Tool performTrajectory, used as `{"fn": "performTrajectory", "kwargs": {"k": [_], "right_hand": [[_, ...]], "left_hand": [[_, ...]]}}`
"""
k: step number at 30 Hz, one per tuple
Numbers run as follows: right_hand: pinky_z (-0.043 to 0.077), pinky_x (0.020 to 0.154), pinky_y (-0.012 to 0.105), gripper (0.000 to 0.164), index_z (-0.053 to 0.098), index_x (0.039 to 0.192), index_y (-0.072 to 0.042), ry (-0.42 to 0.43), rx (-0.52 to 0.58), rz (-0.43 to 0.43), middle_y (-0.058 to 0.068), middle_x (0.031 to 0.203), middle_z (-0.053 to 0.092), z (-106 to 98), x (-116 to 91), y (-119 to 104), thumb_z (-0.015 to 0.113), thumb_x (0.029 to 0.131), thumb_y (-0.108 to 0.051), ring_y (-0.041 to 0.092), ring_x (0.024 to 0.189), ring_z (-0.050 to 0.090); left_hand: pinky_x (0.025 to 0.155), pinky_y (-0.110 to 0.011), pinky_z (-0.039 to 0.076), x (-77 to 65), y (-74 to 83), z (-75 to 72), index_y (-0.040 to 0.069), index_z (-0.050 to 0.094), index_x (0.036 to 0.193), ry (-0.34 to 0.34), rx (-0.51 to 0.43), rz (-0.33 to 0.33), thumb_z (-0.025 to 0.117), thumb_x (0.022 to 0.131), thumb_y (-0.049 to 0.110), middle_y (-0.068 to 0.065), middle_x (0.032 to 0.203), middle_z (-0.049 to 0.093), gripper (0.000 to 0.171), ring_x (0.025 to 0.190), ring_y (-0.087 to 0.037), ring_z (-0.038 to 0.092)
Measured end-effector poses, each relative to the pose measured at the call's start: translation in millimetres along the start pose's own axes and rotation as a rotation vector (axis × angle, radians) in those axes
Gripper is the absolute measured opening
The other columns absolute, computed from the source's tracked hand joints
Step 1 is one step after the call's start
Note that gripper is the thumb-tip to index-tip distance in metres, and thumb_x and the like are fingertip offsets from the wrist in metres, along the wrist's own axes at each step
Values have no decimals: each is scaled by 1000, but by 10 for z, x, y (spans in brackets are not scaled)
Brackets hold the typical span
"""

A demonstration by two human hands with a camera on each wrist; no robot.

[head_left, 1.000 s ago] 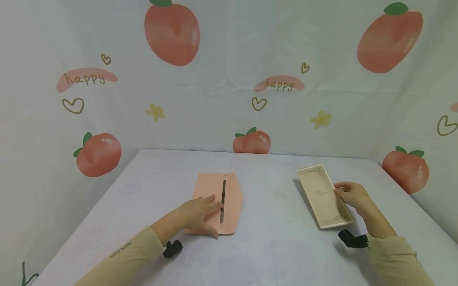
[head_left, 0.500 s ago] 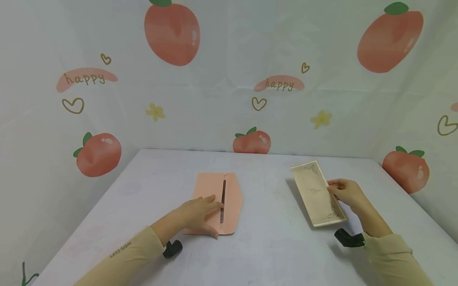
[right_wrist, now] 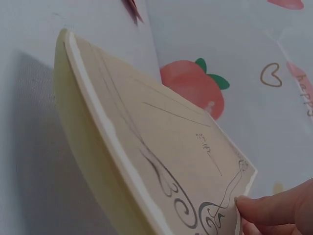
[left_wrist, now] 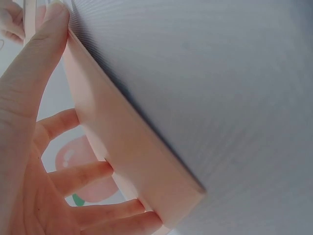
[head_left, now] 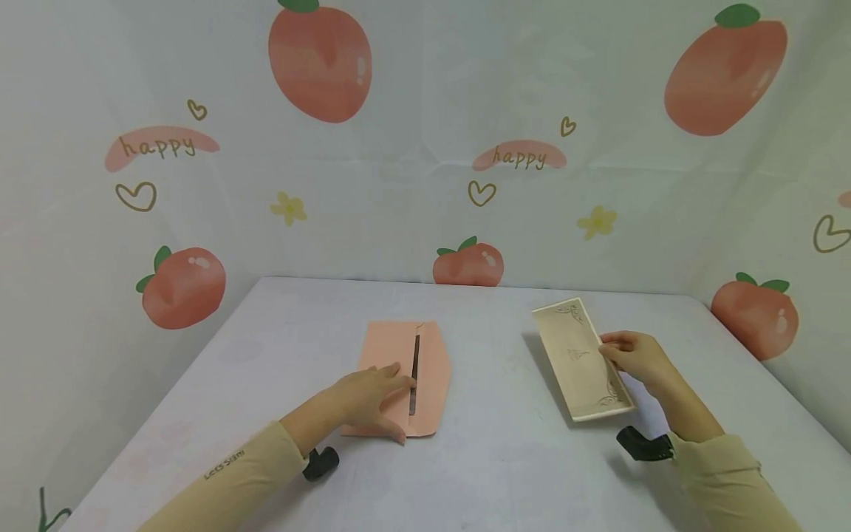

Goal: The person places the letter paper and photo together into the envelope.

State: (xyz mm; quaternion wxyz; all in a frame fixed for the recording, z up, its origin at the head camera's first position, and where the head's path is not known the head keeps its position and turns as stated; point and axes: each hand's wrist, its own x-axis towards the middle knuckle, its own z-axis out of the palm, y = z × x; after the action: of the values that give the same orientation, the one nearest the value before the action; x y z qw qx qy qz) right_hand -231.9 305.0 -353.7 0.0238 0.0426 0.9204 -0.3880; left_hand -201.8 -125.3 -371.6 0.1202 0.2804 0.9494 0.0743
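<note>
My right hand (head_left: 634, 356) is pinching a light-looking, stiffish card (head_left: 577, 363) by its three-o'clock edge (head_left: 591, 324). My spread left hand (head_left: 368, 393) is touching an envelope (head_left: 429, 380).

Dull, soft light leaves the card (head_left: 582, 363) throwing a faint shadow leftward on the table (head_left: 492, 465), while both wrist views look dimmer, hazy and slightly blurred.

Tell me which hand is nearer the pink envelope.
Left. The left hand rests on the pink envelope; the right hand is off to its right, holding a cream card.
</note>
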Motion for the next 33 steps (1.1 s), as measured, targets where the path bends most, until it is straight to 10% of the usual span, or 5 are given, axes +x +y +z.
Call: {"fn": "performTrajectory", "kwargs": {"k": [33], "right_hand": [[50, 60, 17, 42, 49, 122, 13, -38, 72, -68, 10, 94, 65, 192, 8, -227, 57, 92, -16, 2, 70, 52]], "left_hand": [[99, -57, 41, 1, -16, 16, 25, 44, 135, 12, -5, 2, 71, 65, 64, -16, 149, 35, 85, 127, -48, 42]]}}
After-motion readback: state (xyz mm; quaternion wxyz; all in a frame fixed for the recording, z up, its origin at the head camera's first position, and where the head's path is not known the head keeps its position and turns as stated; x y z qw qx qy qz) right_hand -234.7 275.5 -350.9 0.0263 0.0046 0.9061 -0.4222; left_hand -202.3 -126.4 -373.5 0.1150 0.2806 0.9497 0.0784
